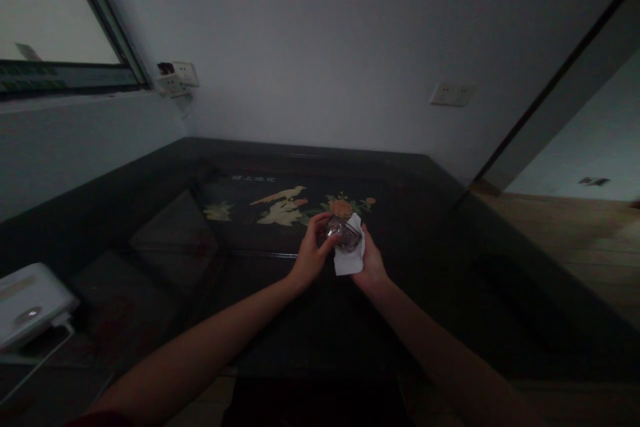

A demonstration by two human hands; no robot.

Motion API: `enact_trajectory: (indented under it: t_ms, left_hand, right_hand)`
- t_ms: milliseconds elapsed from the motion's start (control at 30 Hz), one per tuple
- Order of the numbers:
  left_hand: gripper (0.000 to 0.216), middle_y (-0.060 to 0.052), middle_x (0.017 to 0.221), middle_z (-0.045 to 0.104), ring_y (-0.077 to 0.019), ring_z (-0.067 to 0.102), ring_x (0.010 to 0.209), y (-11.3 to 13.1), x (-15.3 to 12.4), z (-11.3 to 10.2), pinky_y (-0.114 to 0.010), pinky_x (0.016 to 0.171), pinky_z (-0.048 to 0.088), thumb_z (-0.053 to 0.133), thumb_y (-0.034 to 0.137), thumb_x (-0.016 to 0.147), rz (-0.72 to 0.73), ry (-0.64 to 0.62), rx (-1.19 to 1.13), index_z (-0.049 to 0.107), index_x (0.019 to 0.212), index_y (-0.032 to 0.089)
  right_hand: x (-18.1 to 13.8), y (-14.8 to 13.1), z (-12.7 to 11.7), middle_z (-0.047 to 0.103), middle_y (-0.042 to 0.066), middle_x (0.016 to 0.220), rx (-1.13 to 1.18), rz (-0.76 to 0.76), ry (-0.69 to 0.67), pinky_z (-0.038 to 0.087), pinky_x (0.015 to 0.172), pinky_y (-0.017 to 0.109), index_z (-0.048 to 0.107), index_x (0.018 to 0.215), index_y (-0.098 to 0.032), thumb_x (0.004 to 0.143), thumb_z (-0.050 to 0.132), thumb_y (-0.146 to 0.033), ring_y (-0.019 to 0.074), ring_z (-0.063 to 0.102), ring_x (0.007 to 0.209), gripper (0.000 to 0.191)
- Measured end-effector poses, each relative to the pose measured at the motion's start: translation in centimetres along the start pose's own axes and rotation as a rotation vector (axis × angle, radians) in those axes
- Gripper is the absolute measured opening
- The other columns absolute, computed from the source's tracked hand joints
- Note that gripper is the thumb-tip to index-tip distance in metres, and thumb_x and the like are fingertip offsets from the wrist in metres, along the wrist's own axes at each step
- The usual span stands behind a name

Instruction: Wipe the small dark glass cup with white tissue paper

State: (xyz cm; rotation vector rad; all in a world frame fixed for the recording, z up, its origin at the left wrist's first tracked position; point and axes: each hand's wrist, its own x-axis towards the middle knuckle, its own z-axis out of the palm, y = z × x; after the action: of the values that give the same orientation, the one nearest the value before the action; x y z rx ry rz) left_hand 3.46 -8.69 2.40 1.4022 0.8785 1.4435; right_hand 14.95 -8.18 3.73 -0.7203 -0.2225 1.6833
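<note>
My left hand (310, 258) curls its fingers around a small, clear, shiny vessel (344, 233), glass or clear plastic, tilted over the dark table (305, 327). White tissue paper (349, 264) lies against the vessel's right side and hangs below it. My right hand (373, 265) closes on the tissue from the right, pressing it to the vessel; some of its fingers are hidden behind the paper. Just beyond both hands, the tabletop carries a picture of birds (283, 207) and an orange flower (341, 205).
A white device (35, 300) with a white cable (53, 352) stands at the left. A long dark object (525, 300), hard to make out, lies at the right. Behind the table rises a pale wall (310, 47) with sockets (453, 94); a window (55, 13) is at upper left.
</note>
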Motion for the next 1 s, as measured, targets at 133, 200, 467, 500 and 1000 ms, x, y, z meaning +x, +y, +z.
enact_trajectory:
  t_ms: [133, 200, 467, 500, 1000]
  left_hand:
    - [0.037, -0.011, 0.124, 0.053, -0.0242, 0.053, 0.114, -0.1, 0.1, -0.1, -0.042, 0.1, 0.04, 0.053, 0.032, 0.086, 0.027, 0.055, 0.073, 0.048, 0.12, 0.02]
    - [0.034, -0.01, 0.127, 0.052, -0.0239, 0.049, 0.12, -0.3, 0.3, -0.2, -0.042, 0.105, 0.034, 0.049, 0.034, 0.088, 0.05, 0.087, 0.151, 0.051, 0.119, 0.02]
    - [0.078, -0.014, 0.139, 0.04, -0.0289, 0.039, 0.129, -1.1, 0.0, -0.2, -0.045, 0.109, 0.029, 0.072, 0.034, 0.071, 0.078, -0.073, 0.235, 0.033, 0.137, 0.019]
    - [0.084, -0.015, 0.139, 0.039, -0.0298, 0.038, 0.13, -1.2, 0.0, -0.2, -0.046, 0.11, 0.029, 0.075, 0.031, 0.067, 0.089, -0.08, 0.242, 0.031, 0.138, 0.02]
    - [0.083, -0.012, 0.124, 0.049, -0.0256, 0.05, 0.117, -0.2, 0.7, -0.4, -0.043, 0.103, 0.038, 0.08, 0.02, 0.057, 0.091, 0.044, 0.195, 0.035, 0.126, 0.021]
  right_hand:
    - [-0.7, 0.2, 0.5, 0.075, 0.002, 0.076, 0.001, 0.033, -0.039, 0.057, 0.075, 0.03, 0.068, 0.087, -0.017, 0.096, 0.036, -0.027, 0.0154, 0.07, 0.066, 0.034]
    - [-0.9, 0.5, 0.5, 0.075, 0.003, 0.077, 0.007, 0.035, -0.04, 0.057, 0.077, 0.031, 0.068, 0.087, -0.017, 0.096, 0.037, -0.027, 0.016, 0.07, 0.069, 0.034]
    - [-0.4, 1.0, -0.4, 0.075, 0.004, 0.083, -0.004, 0.067, -0.035, 0.056, 0.081, 0.032, 0.068, 0.094, -0.016, 0.095, 0.041, -0.031, 0.0175, 0.071, 0.079, 0.031]
    - [-0.3, 0.9, -0.5, 0.075, 0.004, 0.084, -0.008, 0.056, -0.04, 0.056, 0.082, 0.032, 0.068, 0.095, -0.016, 0.094, 0.042, -0.032, 0.0175, 0.071, 0.08, 0.031]
    - [-0.8, 0.9, 0.0, 0.074, 0.004, 0.09, -0.082, -0.018, -0.096, 0.055, 0.084, 0.035, 0.067, 0.099, -0.019, 0.092, 0.045, -0.037, 0.0196, 0.068, 0.09, 0.029]
